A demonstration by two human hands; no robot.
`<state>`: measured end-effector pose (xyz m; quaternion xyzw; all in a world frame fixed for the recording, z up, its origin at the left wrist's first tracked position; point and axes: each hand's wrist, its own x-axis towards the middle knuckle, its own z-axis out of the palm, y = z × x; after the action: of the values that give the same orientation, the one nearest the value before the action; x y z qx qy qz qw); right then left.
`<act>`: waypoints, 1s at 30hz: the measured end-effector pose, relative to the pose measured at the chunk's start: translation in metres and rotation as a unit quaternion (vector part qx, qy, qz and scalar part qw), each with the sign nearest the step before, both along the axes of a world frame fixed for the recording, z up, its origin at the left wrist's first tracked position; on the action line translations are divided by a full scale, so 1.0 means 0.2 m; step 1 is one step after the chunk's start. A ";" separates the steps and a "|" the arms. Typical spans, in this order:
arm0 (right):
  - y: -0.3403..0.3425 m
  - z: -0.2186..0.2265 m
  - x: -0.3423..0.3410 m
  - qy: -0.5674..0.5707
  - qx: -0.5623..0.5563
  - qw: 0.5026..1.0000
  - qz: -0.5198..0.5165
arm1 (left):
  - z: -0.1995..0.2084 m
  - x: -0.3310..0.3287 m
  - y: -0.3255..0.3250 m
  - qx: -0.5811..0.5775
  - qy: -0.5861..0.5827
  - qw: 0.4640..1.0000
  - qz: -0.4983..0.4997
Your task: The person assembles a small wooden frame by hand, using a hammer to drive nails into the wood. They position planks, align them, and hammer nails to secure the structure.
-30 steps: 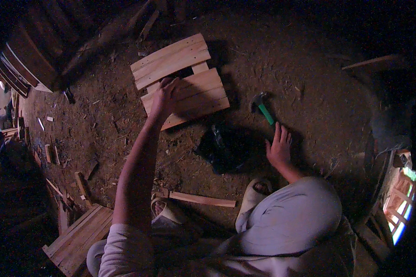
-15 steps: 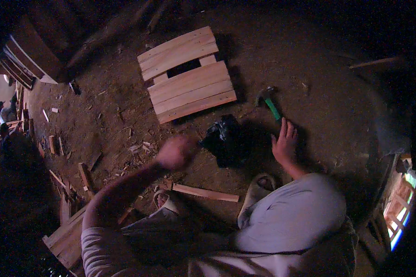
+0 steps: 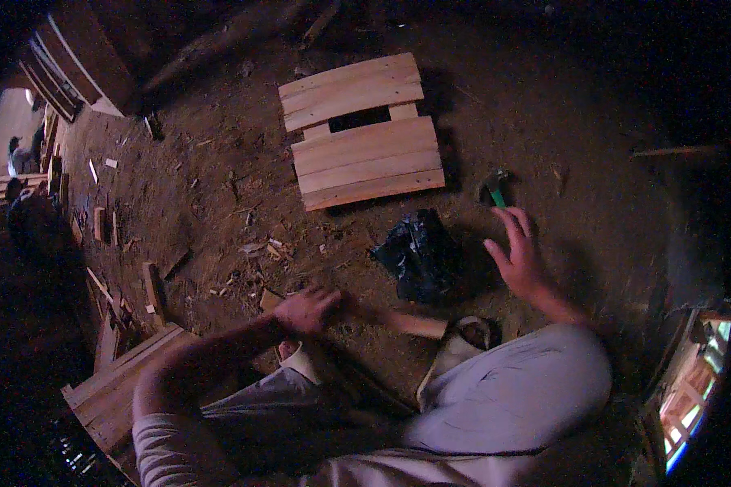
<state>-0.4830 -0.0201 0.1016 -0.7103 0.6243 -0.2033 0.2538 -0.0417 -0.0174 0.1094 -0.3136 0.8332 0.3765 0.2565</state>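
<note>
Head view: a dim dirt floor (image 3: 211,183) was seen from above, clock positions being read from the picture's centre.
Slatted panel (image 3: 369,156): laid flat at twelve o'clock, touched by neither hand; crosspieces were revealed in its gap. It was squared roughly toward the person, probably so that every plank could be reached.
Left hand (image 3: 307,312): held low at seven o'clock, its fingers bent at one end of a wooden strip (image 3: 414,323) — whether they were clamped on it could not be told, that part being blurred and shaded.
Strip: stretched toward five o'clock, its other end seen just beside the right foot (image 3: 473,332). By an end, a length like this was presumably most easily drawn in.
Right hand (image 3: 529,264): stretched out at three o'clock, thumb and fingers apart, fingertips brought to the lower handle of a hammer (image 3: 497,195); no closed grasp was shown.
Hammer: laid at two o'clock, head outward and green handle toward the fingers — likely so that it could be taken up without being turned.
Black plastic bag (image 3: 421,256): set crumpled near three o'clock, seemingly kept within easy reach; its contents were hidden.
</note>
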 end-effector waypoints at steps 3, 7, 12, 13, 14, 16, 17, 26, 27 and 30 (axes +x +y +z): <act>-0.39 0.16 0.19 -0.134 0.238 0.956 0.107 | 0.07 -0.06 -0.25 -0.199 0.135 0.970 0.047; -0.88 0.04 0.18 -0.155 0.245 0.940 0.180 | 0.10 -0.35 -0.77 -0.325 0.226 0.916 0.058; -1.20 -0.03 0.14 -0.092 0.253 0.958 0.098 | -0.07 -0.33 -1.03 -0.480 0.197 0.846 0.125; -1.21 -0.05 0.17 -0.132 0.240 0.959 0.068 | -0.08 -0.30 -1.05 -0.483 0.181 0.842 0.158; -1.21 -0.08 0.21 -0.169 0.226 0.959 0.034 | -0.11 -0.26 -1.06 -0.431 0.182 0.846 0.254; -1.22 -0.20 0.18 -0.268 0.188 0.945 -0.003 | -0.17 -0.18 -1.06 -0.397 0.200 0.835 0.324; -1.23 -0.24 0.19 -0.256 0.184 0.948 -0.030 | -0.19 -0.10 -1.06 -0.380 0.203 0.827 0.362; -1.30 -0.35 0.44 -0.192 0.104 0.960 -0.174 | -0.55 0.19 -1.08 -0.148 0.330 0.696 0.620; -1.29 -0.33 0.47 -0.160 0.080 0.967 -0.182 | -0.54 0.18 -1.07 -0.153 0.334 0.699 0.614; -1.29 -0.31 0.47 -0.089 0.035 0.979 -0.177 | -0.52 0.11 -1.10 -0.149 0.368 0.702 0.592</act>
<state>-0.3885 -0.2773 0.0390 -0.5579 0.7219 -0.2859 0.2930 -0.0190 -0.2369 0.0062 -0.6129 0.5495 0.4069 -0.3960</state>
